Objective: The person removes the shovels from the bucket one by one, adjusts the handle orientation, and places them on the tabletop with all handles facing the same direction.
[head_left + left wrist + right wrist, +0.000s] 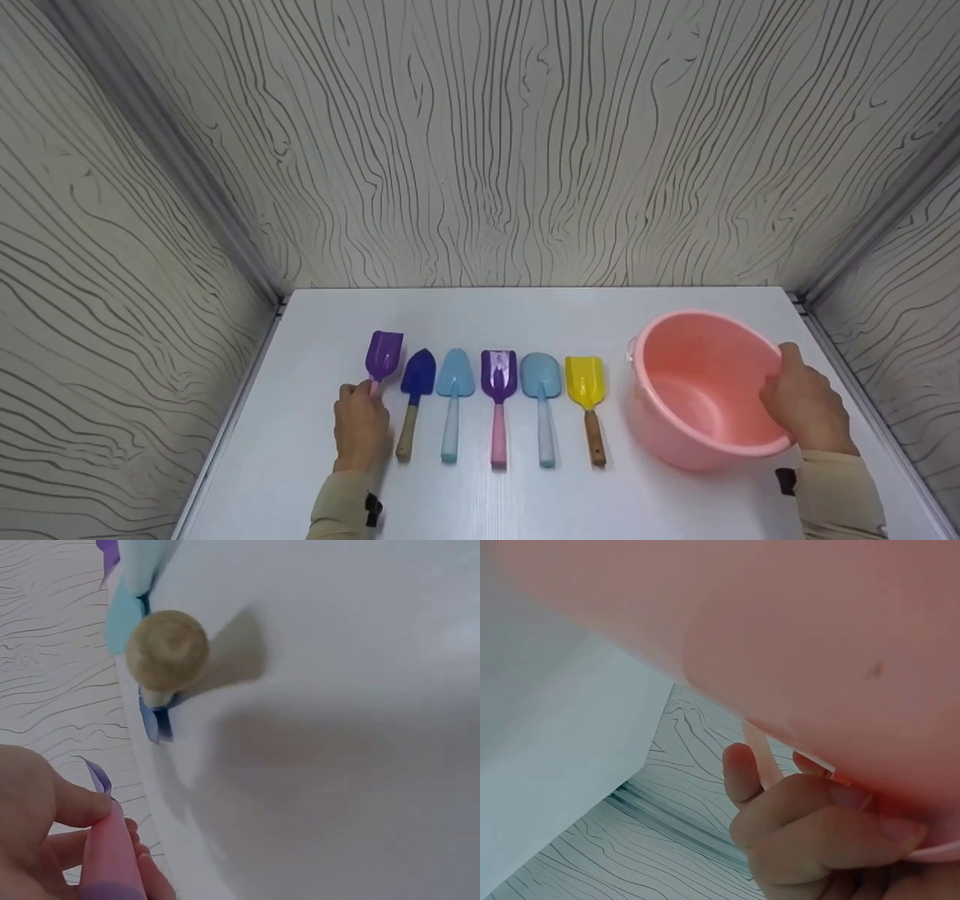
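Observation:
My left hand [361, 427] grips the pink handle [112, 855] of a toy shovel with a purple scoop [385, 354], at the left end of a row of shovels. In the left wrist view, thumb and fingers close around that handle. My right hand [814, 405] holds the right side of the rim of a pink bucket [660, 435], which leans with its mouth toward me. The right wrist view shows curled fingers [810, 832] at the bucket's edge, by a pale strip like its handle. Nearest to my left hand lies a dark blue trowel [418, 373] with a wooden handle.
Rightward along the white table [330, 315] lie a light blue pointed shovel [456, 375], a purple shovel with pink handle [499, 375], a light blue rounded shovel [541, 375] and a yellow shovel [586, 379]. Wood-patterned panels [480, 150] wall the back and sides.

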Available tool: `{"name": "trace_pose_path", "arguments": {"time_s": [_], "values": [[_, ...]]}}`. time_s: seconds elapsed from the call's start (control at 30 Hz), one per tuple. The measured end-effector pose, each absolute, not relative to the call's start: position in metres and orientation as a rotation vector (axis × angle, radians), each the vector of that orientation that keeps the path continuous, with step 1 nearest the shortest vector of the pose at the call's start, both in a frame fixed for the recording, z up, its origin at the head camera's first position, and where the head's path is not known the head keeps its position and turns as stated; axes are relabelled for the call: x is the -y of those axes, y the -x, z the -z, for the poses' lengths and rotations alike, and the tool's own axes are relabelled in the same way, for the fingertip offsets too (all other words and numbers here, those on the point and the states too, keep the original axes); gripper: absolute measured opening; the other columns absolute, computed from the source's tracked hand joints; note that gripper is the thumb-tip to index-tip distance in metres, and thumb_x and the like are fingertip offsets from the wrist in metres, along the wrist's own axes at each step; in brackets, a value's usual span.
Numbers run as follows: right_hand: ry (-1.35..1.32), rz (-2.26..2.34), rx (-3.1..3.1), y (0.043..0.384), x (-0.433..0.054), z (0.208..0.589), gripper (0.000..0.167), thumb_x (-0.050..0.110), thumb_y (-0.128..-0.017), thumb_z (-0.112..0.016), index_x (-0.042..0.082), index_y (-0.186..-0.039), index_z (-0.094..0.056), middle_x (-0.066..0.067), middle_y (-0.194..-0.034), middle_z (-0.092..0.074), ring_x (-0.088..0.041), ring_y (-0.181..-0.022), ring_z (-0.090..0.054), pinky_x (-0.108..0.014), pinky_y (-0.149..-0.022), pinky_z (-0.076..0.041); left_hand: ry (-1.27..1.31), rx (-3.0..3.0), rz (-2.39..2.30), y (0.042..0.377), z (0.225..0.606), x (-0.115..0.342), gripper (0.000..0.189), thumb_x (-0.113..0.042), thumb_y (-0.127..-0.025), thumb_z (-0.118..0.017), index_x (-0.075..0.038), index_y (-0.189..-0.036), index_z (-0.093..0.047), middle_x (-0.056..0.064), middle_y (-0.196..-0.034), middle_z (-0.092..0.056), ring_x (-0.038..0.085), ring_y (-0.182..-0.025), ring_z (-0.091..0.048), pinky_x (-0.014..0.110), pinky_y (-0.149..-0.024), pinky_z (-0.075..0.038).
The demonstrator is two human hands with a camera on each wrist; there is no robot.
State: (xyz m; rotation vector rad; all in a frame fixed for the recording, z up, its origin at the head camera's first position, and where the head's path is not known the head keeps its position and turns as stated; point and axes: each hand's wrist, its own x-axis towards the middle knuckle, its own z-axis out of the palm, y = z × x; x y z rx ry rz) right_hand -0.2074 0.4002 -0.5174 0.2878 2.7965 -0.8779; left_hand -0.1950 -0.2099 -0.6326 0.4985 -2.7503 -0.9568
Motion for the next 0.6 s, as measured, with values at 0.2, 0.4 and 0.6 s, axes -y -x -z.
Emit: {"name": "trace_pose_path", "arguments": {"time_s": [0.2,0.4,0.6], "values": [[-0.305,0.871,-2.787,0.207,-0.4,0.516,0.057,0.011,-0.107,-0.036,-0.008,-0.156,-0.014,-0.026,-0.09,-0.061,-0.029,-0.062,-0.064,-0.041,-0.052,-0.053,-0.565,2.762,0.964,0.189,0.645,0.223,0.037,-0.014,-0.113,-0.048,0.01,-0.136,-0.064,0.029,-0.125,-0.06,0.048,-0.115,-0.062,0.062,-0.096,-0.054],[-0.307,0.879,-2.789,0.207,-0.398,0.515,0.056,0.011,-0.107,-0.037,-0.009,-0.155,-0.016,-0.028,-0.092,-0.061,-0.028,-0.063,-0.064,-0.041,-0.052,-0.054,-0.569,2.735,0.958,0.185,0.654,0.23,0.034,-0.012,-0.112,-0.05,0.012,-0.13,-0.064,0.031,-0.12,-0.061,0.051,-0.112,-0.063,0.064,-0.096,-0.052],[-0.296,0.878,-2.8,0.207,-0.399,0.515,0.056,0.01,-0.108,-0.038,-0.009,-0.155,-0.017,-0.028,-0.093,-0.061,-0.029,-0.064,-0.065,-0.041,-0.052,-0.054,-0.584,2.717,0.99,0.183,0.657,0.228,0.03,-0.01,-0.11,-0.052,0.011,-0.13,-0.063,0.03,-0.119,-0.061,0.049,-0.11,-0.063,0.063,-0.094,-0.053]]}}
